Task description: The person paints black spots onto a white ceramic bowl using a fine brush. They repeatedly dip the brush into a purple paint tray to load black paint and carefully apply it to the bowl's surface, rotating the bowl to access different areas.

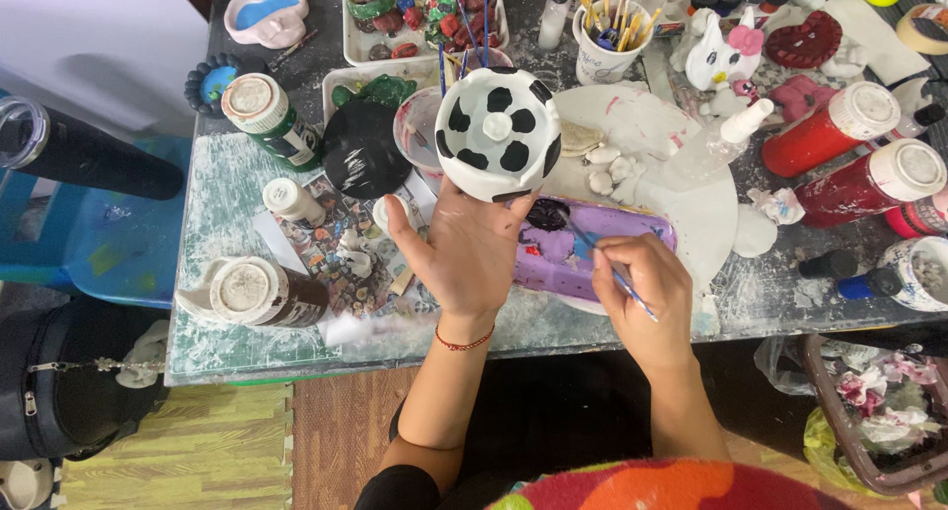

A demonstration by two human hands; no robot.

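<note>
Item: white plaster ball figure (498, 133) with black patches, football-patterned, centre of the frame just above the middle. Held up on the fingertips of the left hand (464, 248), palm open and facing up, fingers spread under its lower edge; it sits directly above that hand, clear of the worktop (237, 174).

Right hand (640, 293) — lower right of centre, closed in a pencil grip on a thin blue-handled paintbrush (604, 263). The tip reaches up-left to a dark paint pool on the purple palette (632, 235), just below and right of the figure, close but not touching it.

Handling note: judged from the loading pose, the step goes best with a light charge of black, excess wiped on the palette edge, the figure turned by the supporting fingers instead of the brush, and those fingers kept off wet patches.

Surroundings: red paint bottles (854, 150) at right; cup of brushes (604, 46) at upper centre; green-labelled bottle (269, 115) at upper left — all on the paint-stained worktop.
</note>
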